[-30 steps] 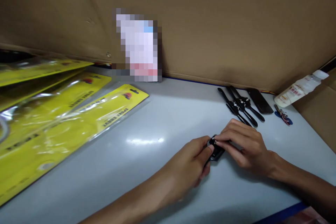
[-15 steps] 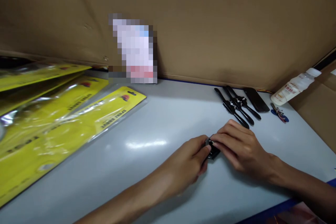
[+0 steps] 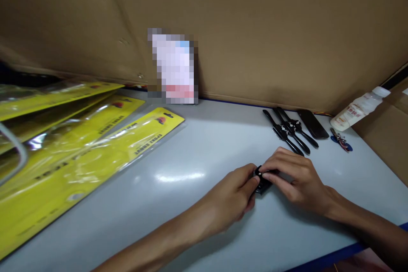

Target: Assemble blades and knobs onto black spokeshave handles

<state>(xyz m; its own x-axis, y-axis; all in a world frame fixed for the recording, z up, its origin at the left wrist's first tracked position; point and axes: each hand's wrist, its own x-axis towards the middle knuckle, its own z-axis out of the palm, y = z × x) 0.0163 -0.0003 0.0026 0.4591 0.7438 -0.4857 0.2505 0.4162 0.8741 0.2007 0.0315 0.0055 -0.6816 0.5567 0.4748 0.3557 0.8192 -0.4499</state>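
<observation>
A black spokeshave (image 3: 263, 186), mostly covered by fingers, is held just over the table. My left hand (image 3: 240, 189) is closed round its left end, the thumb lying on top. From the other side my right hand (image 3: 295, 176) pinches at its middle with thumb and fingertips, by a small silvery part that looks like a screw. What exactly sits between those fingertips is too small to make out. Beyond my right hand, three more black spokeshaves (image 3: 290, 129) with silvery fittings lie side by side.
Yellow blister cards (image 3: 143, 136) in clear plastic overlap at left, a grey loop above them. A dark phone (image 3: 313, 124), a leaning milky bottle (image 3: 357, 110) and a small bundle with blue discs (image 3: 341, 139) lie at right. Cardboard (image 3: 255, 29) walls the back; a blurred-out sheet leans there.
The view has shifted slightly, so the scene sits a little lower and to the right. My right fingers have changed their pinch on the spokeshave; my left hand keeps its hold.
</observation>
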